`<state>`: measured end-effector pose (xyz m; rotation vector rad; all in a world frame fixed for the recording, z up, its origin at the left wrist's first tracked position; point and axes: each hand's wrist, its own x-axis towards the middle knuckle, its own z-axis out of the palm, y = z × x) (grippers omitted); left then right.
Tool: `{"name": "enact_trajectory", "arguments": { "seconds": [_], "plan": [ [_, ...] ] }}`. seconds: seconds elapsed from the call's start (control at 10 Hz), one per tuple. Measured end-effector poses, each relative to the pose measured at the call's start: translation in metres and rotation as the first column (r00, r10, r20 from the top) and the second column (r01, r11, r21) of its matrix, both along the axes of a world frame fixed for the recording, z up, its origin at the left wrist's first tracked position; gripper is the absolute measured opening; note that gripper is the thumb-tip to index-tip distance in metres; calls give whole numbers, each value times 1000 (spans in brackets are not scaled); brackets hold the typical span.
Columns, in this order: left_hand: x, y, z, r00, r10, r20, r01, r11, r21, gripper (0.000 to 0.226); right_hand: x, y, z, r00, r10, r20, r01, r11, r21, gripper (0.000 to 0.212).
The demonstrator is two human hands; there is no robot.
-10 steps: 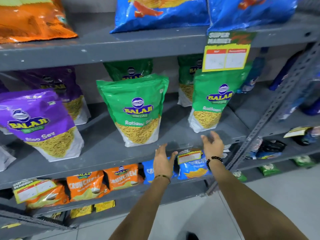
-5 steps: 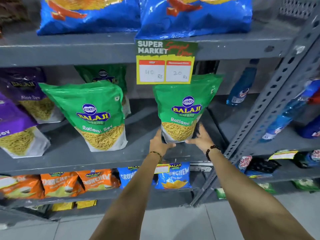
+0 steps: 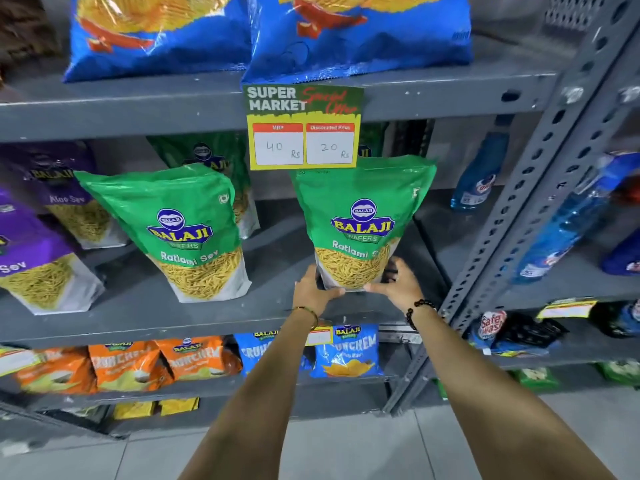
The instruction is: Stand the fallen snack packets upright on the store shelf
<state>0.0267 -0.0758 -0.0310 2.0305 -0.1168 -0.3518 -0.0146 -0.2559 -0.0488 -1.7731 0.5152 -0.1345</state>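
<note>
A green Ratlami Sev packet (image 3: 360, 220) stands upright near the right end of the grey middle shelf (image 3: 145, 317). My left hand (image 3: 313, 289) grips its lower left corner and my right hand (image 3: 398, 280) grips its lower right corner. A second green Ratlami Sev packet (image 3: 180, 230) stands upright to the left, leaning slightly. Another green packet (image 3: 211, 157) stands behind it. Purple Aloo Sev packets (image 3: 34, 258) stand at the far left.
A yellow price tag (image 3: 304, 128) hangs from the upper shelf just above the held packet. Blue chip bags (image 3: 360, 32) lie above. Orange and blue Crunchem packets (image 3: 346, 351) fill the lower shelf. A slotted grey upright (image 3: 519, 216) and blue bottles (image 3: 479, 178) are at right.
Both hands rose from the shelf's front edge and closed on the base of the right green packet. They still hold it there. The view has shifted right and closer.
</note>
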Motion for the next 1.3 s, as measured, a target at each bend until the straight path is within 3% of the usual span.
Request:
{"name": "enact_trajectory", "arguments": {
  "seconds": [0.1, 0.3, 0.9, 1.1, 1.2, 1.3],
  "plan": [
    [-2, -1, 0, 1000, -13, 8, 13, 999, 34, 55, -3, -1, -2, 1000, -16, 10, 16, 1000, -20, 66],
    [-3, -2, 0, 1000, -17, 15, 16, 999, 48, 54, -4, -4, 0, 1000, -3, 7, 3, 1000, -26, 62],
    [-2, -4, -6, 1000, 17, 1, -17, 999, 31, 56, -6, -4, 4, 999, 41, -17, -40, 999, 18, 76],
    [-7, 4, -10, 1000, 18, -8, -17, 994, 103, 80, -14, -2, 3, 998, -6, -56, 8, 999, 43, 98],
    [-18, 15, -16, 1000, -8, 19, 4, 981, 192, 87, -21, 5, 2, 993, -102, -52, 103, 995, 13, 94],
    [-33, 34, -20, 996, -63, 56, 46, 963, 266, 79, -40, 23, 5, 971, -237, -43, 228, 962, -148, 79]
  ]
}}
